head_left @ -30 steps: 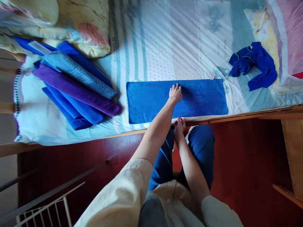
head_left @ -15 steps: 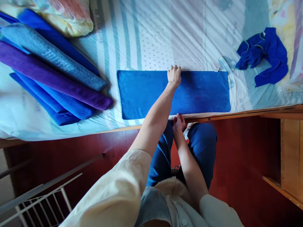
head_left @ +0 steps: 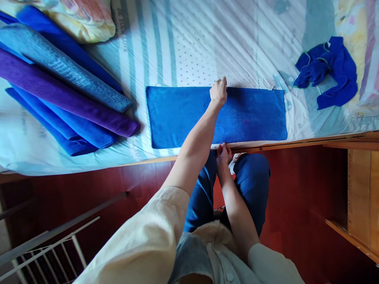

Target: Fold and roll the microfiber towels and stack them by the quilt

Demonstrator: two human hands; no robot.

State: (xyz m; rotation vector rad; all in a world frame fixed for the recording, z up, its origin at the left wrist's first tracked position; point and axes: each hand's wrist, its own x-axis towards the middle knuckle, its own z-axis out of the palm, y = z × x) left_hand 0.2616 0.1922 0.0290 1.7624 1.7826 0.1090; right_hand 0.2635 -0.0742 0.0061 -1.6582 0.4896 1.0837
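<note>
A folded blue towel (head_left: 183, 116) lies flat as a long strip on the striped bed sheet (head_left: 207, 43), near the bed's front edge. My left hand (head_left: 218, 91) reaches over it and pinches its far edge at the middle, fingers closed. My right hand (head_left: 224, 152) is at the towel's near edge by the wooden bed rail (head_left: 310, 144), fingers curled on the edge.
A stack of folded blue and purple towels (head_left: 65, 94) lies at the left on the bed. A crumpled blue cloth (head_left: 328, 71) lies at the right. A floral pillow (head_left: 77, 19) is at the upper left. A white wire rack (head_left: 50, 252) stands on the red floor, lower left.
My left hand slid from the towel's middle to its far edge and closed on it. The view shifted so the stacked towels sit further left.
</note>
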